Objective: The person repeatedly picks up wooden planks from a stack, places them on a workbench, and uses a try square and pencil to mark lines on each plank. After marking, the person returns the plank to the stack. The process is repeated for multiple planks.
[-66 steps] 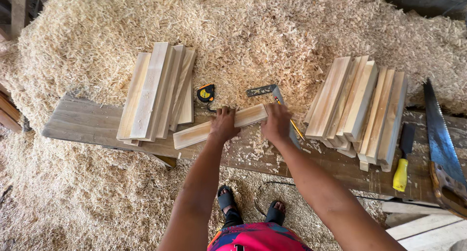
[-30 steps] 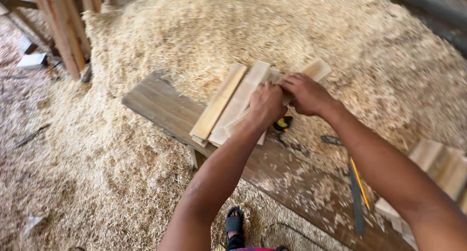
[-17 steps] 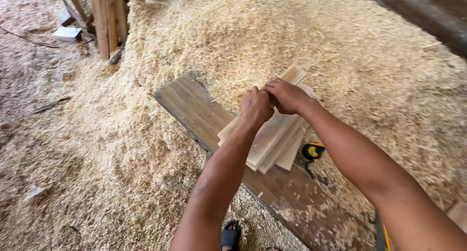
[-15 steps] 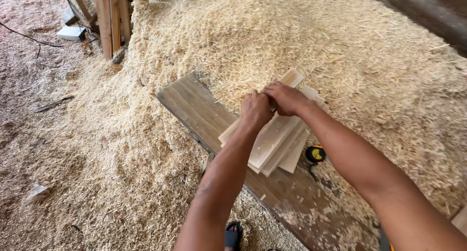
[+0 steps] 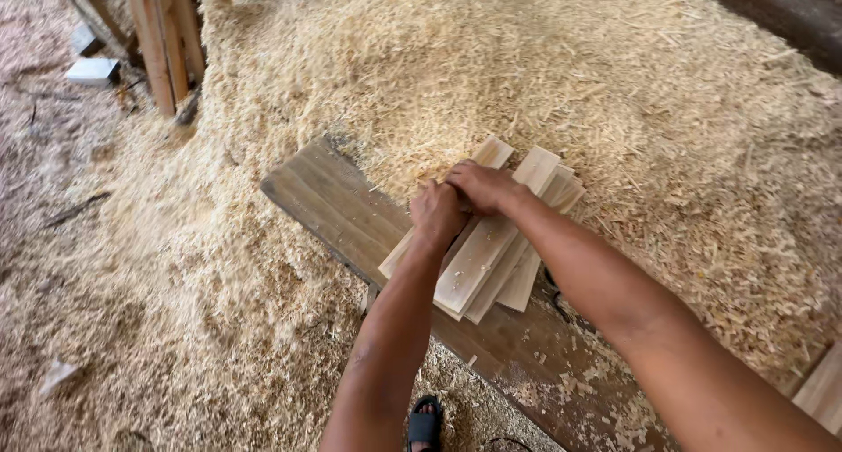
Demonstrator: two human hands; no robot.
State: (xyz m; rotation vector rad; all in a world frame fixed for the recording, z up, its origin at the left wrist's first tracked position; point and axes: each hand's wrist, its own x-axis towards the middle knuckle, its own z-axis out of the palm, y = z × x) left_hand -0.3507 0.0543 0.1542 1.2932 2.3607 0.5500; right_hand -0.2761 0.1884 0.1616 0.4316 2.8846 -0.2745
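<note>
The stack of wooden slats [image 5: 491, 250] on the counter [image 5: 351, 215] is pressed by the left hand [image 5: 436, 213] and right hand [image 5: 484, 186], both grips curled closed over its far end.

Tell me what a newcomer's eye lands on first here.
First, the left hand and right hand pressed together on a fanned stack of pale wooden slats at the centre. The slats lie on a long grey-brown weathered plank running diagonally. Behind it rises a huge heap of pale yellow wood shavings, filling the upper frame.
</note>
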